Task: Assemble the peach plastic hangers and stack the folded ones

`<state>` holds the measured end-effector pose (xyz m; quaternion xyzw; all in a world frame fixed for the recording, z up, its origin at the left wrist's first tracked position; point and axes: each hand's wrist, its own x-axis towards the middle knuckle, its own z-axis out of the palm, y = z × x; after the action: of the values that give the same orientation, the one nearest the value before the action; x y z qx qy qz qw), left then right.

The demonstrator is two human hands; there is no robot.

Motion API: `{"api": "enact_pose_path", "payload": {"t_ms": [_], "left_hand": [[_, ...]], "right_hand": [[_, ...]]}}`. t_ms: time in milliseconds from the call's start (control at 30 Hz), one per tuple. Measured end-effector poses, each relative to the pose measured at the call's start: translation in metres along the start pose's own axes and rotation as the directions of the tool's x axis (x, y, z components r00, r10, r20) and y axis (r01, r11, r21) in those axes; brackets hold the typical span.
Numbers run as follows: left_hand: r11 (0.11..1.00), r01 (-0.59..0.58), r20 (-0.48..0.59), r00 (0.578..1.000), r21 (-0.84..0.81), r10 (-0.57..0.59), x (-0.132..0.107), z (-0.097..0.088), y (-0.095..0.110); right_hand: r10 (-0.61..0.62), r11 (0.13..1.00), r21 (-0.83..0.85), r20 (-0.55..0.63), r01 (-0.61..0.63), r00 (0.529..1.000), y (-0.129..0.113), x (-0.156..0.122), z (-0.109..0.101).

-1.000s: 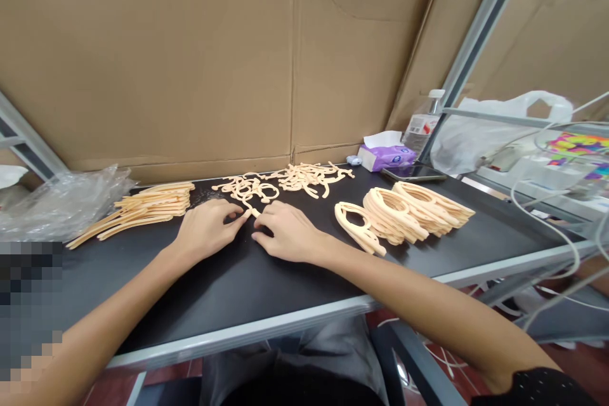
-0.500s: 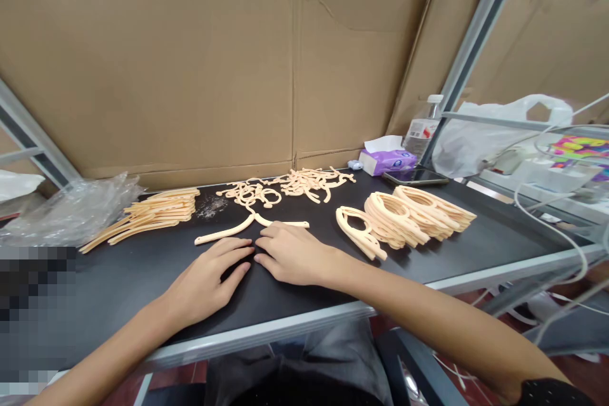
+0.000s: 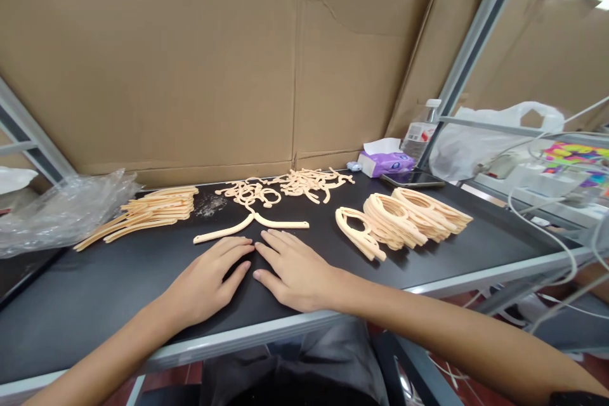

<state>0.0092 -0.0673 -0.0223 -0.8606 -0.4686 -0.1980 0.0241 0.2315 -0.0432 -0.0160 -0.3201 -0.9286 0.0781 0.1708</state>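
My left hand (image 3: 202, 282) rests palm down on the black tabletop (image 3: 109, 304), fingers stretched out and holding nothing. Beside it, my right hand (image 3: 299, 273) also lies flat with its fingers apart; the fingertips of both hands nearly meet. Just beyond them is a cream plastic folding hanger (image 3: 228, 231), its two arms spread wide and its thin hook pointing toward the back. Behind that hanger are loose cream curved hook pieces (image 3: 311, 184) in a heap. Cream slender arm pieces (image 3: 157, 210) are stacked at the left. To the right, several folded cream pieces with ring-like openings (image 3: 394, 222) lie in a row.
Clear plastic wrap (image 3: 71, 209) lies at the left edge. At the back right are a purple tissue pack (image 3: 385, 163), a phone (image 3: 413, 178) and a water bottle (image 3: 421, 133). Cardboard (image 3: 214, 76) walls the back. A metal rail (image 3: 257, 333) edges the front; cables (image 3: 542, 228) hang at right.
My right hand has drawn back a little toward the front edge, away from the hanger, and its fingers have spread. My left hand and the hanger stay in place.
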Motion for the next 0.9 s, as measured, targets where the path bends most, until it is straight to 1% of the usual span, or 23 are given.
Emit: {"api": "enact_pose_path", "payload": {"t_ms": [467,567,633,767,833,900], "left_hand": [[1.0,-0.016,-0.016,1.0,0.01,0.017,0.003,-0.003,0.002],[1.0,-0.017,-0.046,0.999,0.015,0.018,0.004,-0.002,0.0],[1.0,-0.022,-0.093,0.995,0.018,0.024,0.006,-0.003,-0.001],[0.997,-0.073,-0.187,0.98,0.012,0.074,0.02,-0.005,0.001],[0.994,-0.108,-0.193,0.976,-0.016,0.103,0.034,-0.004,0.005],[0.991,-0.125,-0.172,0.978,-0.047,0.115,0.052,-0.002,0.008]], "right_hand": [[-0.014,1.0,0.0,-0.028,0.014,1.0,0.0,-0.001,0.0],[-0.021,1.0,-0.005,-0.035,0.021,0.999,0.0,0.0,0.001],[-0.02,1.0,-0.009,-0.036,0.02,0.999,0.0,0.0,0.001],[-0.025,1.0,-0.003,-0.049,0.025,0.998,0.0,0.001,0.0],[-0.042,0.999,0.008,-0.068,0.042,0.997,-0.001,0.002,0.0],[-0.057,0.998,0.008,-0.081,0.057,0.995,-0.001,0.003,-0.001]]}}
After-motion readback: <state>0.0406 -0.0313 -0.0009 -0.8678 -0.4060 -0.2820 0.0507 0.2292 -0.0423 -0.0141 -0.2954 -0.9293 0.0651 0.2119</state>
